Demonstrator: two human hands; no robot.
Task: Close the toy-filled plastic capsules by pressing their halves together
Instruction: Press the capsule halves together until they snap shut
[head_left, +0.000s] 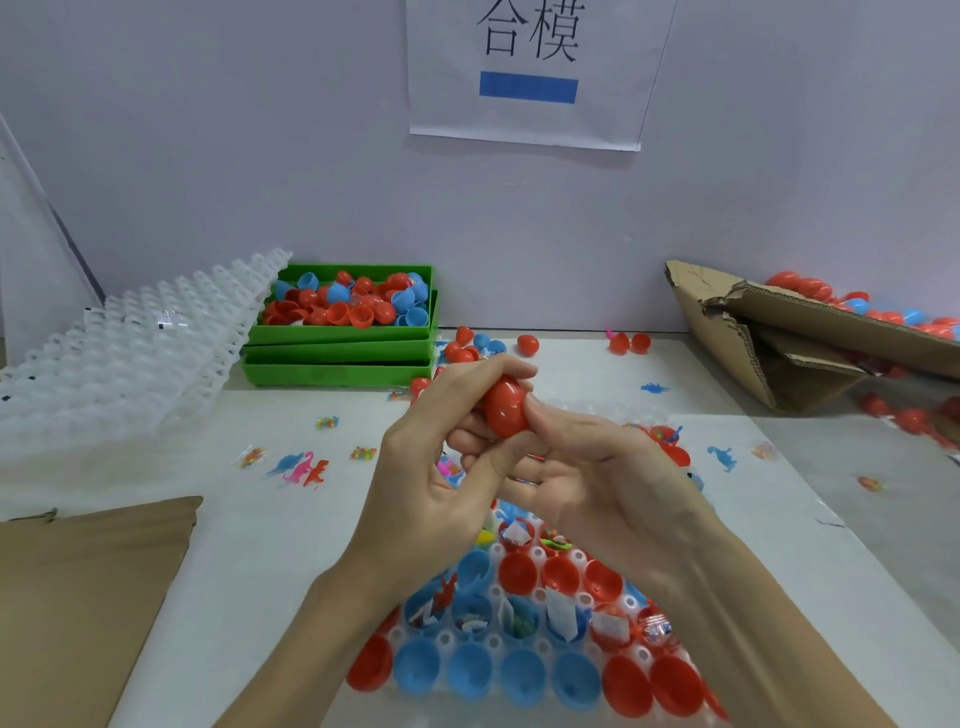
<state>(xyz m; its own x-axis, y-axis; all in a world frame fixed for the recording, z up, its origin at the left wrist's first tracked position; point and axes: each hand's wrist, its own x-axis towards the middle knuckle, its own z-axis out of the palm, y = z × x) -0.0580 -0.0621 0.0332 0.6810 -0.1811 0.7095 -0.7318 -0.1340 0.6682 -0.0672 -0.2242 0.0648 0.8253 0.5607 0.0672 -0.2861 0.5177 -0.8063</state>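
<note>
A red egg-shaped capsule (503, 411) is held above the table between both hands. My left hand (441, 467) grips it from the left, fingers curled over its top. My right hand (587, 478) holds it from the right and below, thumb pressed on its side. Under my wrists lies a white holder tray (496, 597) with rows of open red and blue capsule halves; several hold small toys and paper slips. My arms hide part of that tray.
Stacked green bins (337, 358) with red and blue capsule halves stand at the back left, beside empty white trays (130, 364). A torn cardboard box (779, 338) of capsules lies at the right. Loose capsules (527, 344), toy dinosaurs (301, 467) and candy packets scatter the table. Cardboard (78, 597) lies front left.
</note>
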